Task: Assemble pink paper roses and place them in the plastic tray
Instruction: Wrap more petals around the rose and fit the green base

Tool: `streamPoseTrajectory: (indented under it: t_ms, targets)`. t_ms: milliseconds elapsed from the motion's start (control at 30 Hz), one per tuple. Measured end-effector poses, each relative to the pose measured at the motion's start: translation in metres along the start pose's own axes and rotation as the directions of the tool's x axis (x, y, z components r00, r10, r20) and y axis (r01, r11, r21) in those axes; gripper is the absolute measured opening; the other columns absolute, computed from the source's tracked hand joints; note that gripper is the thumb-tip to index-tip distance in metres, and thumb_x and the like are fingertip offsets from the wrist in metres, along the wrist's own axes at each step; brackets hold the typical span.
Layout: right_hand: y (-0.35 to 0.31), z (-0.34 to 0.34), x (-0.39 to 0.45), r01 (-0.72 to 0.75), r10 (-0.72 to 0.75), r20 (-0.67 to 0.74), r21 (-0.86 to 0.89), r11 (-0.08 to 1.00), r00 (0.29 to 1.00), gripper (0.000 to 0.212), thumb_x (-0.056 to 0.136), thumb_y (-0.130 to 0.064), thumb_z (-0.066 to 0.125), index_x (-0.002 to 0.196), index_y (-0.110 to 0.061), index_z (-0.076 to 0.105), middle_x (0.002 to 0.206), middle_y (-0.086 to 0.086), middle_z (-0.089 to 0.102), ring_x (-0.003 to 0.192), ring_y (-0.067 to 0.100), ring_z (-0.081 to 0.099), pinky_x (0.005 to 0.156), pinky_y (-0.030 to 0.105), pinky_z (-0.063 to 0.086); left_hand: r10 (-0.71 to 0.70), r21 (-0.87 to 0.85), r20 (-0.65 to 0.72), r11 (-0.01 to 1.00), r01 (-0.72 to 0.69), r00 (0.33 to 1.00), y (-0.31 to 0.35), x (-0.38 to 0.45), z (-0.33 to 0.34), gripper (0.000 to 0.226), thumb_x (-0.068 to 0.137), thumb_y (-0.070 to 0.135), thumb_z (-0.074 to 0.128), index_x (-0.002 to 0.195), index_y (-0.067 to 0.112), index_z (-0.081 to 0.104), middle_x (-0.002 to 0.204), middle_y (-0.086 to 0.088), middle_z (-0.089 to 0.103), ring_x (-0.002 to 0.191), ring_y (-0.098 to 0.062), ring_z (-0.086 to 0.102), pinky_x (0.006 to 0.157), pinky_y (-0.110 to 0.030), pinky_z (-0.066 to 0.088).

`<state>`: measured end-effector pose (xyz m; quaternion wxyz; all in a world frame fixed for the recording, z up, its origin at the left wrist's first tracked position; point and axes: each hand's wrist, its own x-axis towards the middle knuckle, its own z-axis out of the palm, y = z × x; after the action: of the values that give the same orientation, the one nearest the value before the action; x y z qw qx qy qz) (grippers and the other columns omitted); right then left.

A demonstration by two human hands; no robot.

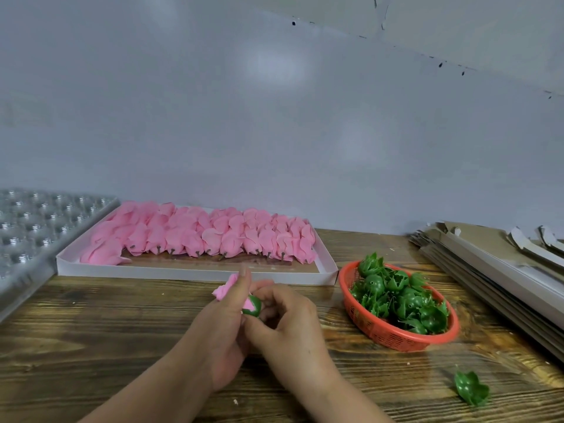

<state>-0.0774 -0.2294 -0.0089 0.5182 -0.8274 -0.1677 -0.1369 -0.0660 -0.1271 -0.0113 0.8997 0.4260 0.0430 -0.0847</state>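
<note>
Head view showed me my left hand [227,312] pinching a pink paper rose [227,288] while my right hand [287,315] curled around its green calyx [253,306], just in front of the white box [195,273]; the plastic tray [36,233] lay left of that box.

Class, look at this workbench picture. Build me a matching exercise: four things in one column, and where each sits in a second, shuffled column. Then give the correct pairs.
Things
1. pink roses
2. heap of green cups
3. single green cup
4. clear plastic tray

Places
A. far left edge of the table
B. in the red basket
C. alone on the wood, near right
D. in rows in the white box

Pairs: 1-D, 2-B, 3-C, 4-A
</note>
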Motion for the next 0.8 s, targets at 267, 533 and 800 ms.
streamPoseTrajectory:
  t_ms: [267,533,800]
  targets:
    - [0.0043,0.0005,0.0002,-0.025,0.022,0.045,0.057,0.998,0.999,0.025,0.072,-0.016,0.07,0.097,-0.021,0.069,0.078,0.001,0.066,0.062,0.005,0.053,0.059,0.023,0.047,-0.018,0.057,0.023,0.998,0.016,1.0,-0.0001,0.0017,-0.0057,0.042,0.076,0.049,0.063,0.091,0.012,0.076,0.097,-0.019,0.073,0.086,-0.029,0.072,0.078,-0.042,0.053]
    - [0.0043,0.0019,0.0012,-0.036,0.033,0.041,0.067,0.997,0.999,0.026,0.073,-0.013,0.07,0.098,-0.022,0.069,0.08,0.002,0.067,0.068,0.019,0.059,0.064,0.038,0.054,-0.018,0.015,0.036,1.0,0.017,0.999,0.0034,-0.0015,-0.0028,0.039,0.075,0.045,0.064,0.107,0.022,0.058,0.096,-0.018,0.073,0.084,-0.029,0.073,0.072,-0.039,0.054]
    - [-0.0006,-0.0003,0.0037,-0.089,0.077,0.064,0.218,0.972,0.995,0.022,0.077,-0.003,0.071,0.099,-0.005,0.068,0.068,0.012,0.052,0.061,0.018,0.043,0.058,0.029,0.039,-0.003,0.004,0.023,1.0,0.003,1.0,0.0026,-0.0026,-0.0016,0.034,0.073,0.042,0.063,0.098,0.019,0.061,0.097,-0.022,0.072,0.085,-0.032,0.072,0.081,-0.045,0.054]
